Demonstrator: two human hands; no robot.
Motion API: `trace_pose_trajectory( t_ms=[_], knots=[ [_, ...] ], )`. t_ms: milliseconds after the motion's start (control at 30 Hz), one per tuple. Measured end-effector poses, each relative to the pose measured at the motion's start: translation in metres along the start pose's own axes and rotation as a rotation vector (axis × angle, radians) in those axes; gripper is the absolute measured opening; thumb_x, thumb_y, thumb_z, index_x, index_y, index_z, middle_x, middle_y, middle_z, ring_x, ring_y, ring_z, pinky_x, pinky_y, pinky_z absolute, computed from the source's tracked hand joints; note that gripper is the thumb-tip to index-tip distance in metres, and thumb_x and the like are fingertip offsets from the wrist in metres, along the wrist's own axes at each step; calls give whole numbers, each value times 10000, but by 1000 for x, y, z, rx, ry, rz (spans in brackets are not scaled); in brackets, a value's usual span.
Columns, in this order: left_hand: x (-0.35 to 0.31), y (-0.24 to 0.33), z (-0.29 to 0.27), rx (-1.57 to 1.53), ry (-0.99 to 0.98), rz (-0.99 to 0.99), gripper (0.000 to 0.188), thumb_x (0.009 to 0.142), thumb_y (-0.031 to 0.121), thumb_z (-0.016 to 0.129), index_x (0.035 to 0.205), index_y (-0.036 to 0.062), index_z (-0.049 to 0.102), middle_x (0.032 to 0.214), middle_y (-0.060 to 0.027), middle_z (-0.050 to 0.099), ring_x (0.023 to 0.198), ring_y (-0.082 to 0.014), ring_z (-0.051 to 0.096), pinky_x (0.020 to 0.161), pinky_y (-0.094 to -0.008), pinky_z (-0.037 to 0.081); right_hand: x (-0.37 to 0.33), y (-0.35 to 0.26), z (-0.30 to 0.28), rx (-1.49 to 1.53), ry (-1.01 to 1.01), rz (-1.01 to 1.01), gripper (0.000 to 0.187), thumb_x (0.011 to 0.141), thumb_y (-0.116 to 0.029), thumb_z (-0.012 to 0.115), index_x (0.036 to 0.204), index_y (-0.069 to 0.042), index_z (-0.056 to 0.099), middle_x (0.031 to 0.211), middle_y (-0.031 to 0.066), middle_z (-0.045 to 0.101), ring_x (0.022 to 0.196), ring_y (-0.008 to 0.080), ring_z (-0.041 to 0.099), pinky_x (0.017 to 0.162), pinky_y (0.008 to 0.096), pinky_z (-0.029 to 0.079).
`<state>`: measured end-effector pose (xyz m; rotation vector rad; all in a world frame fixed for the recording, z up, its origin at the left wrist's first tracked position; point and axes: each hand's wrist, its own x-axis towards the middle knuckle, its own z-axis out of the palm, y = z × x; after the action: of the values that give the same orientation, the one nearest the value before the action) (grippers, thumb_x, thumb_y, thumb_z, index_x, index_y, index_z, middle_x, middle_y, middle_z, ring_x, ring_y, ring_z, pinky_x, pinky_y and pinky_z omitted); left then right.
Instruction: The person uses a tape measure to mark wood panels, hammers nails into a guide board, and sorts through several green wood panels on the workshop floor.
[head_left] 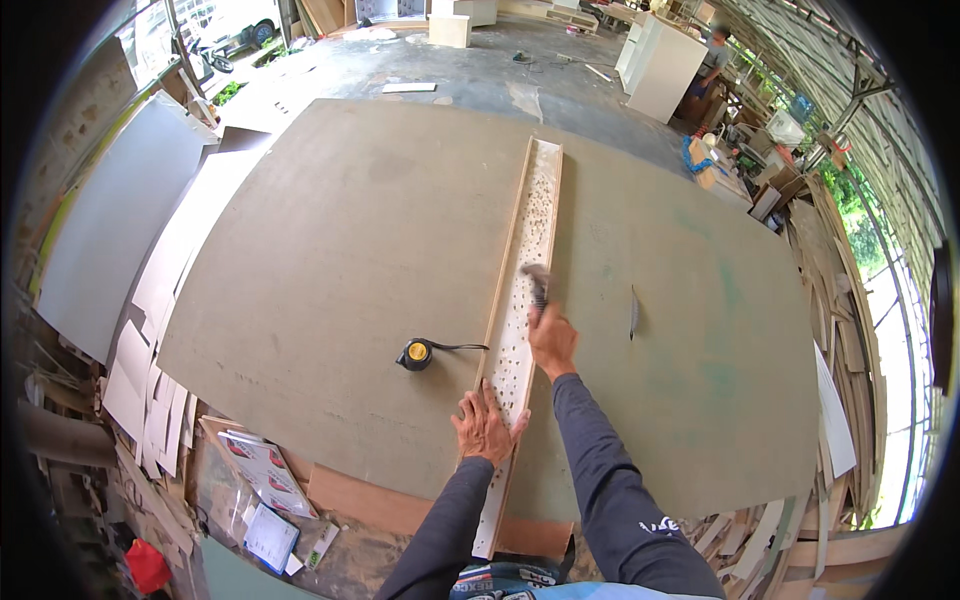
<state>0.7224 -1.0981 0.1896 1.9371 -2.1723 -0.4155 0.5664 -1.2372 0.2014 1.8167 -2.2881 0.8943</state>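
A long, narrow wooden channel point(545, 185) with raised side strips lies lengthwise before me. Its white floor is speckled with many small brownish spots or bits; I cannot tell which. My right hand point(553, 342) is closed around the dark handle of a hammer point(537, 280), whose slightly blurred head is over the channel's middle. Across the near part of the channel my left hand point(484, 428) lies with fingers spread, touching it. To the left, a black and yellow tape measure point(416, 353) rests with its dark strap reaching toward the channel.
A large greenish-brown board point(340, 250) forms the work surface. On its right lies a thin dark pointed object point(634, 313). White sheets point(120, 235) lean at left, and wood offcuts point(845, 300) pile up at right. Beyond stand a white cabinet point(665, 70) and another person point(712, 65).
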Motion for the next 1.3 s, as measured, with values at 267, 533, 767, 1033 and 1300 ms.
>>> trace_pose_trajectory(
  t_ms=[267,533,767,1033,1300],
  knots=[
    [-4,1,1,-11,35,9,981,756,692,528,1400,-25,345,1187,-190,419,1081,-320,411,835,-482,369,11,-23,-21,106,71,98,375,883,-383,550,943,-13,544,780,248,646,758,399,643,653,514,472],
    [-3,4,-1,-99,31,27,947,798,662,495,1418,-28,301,1294,-232,383,1198,-350,388,930,-526,368,-16,-26,-26,-86,-303,87,340,887,-317,537,961,14,521,859,246,656,834,413,640,742,516,488],
    [-52,-31,25,2,82,193,742,885,511,438,1413,1,333,1517,-255,134,1395,-411,196,1038,-573,305,-122,-29,-28,-68,-374,-15,418,883,-359,557,1041,15,459,911,238,635,845,411,636,731,502,500],
    [-220,-43,14,-72,200,-70,574,854,307,530,1335,5,448,1523,-234,164,1415,-385,172,1067,-551,280,-218,-22,-74,282,-387,-299,560,849,-231,590,1304,23,387,1227,227,497,1103,401,527,901,480,452],
    [-454,6,71,-205,713,-1108,459,856,293,547,1239,41,567,1375,-249,420,1263,-399,411,1025,-484,351,-284,2,-124,526,-347,-513,474,811,-95,609,1252,12,470,1328,172,401,1241,360,422,1005,457,389]
  ],
)
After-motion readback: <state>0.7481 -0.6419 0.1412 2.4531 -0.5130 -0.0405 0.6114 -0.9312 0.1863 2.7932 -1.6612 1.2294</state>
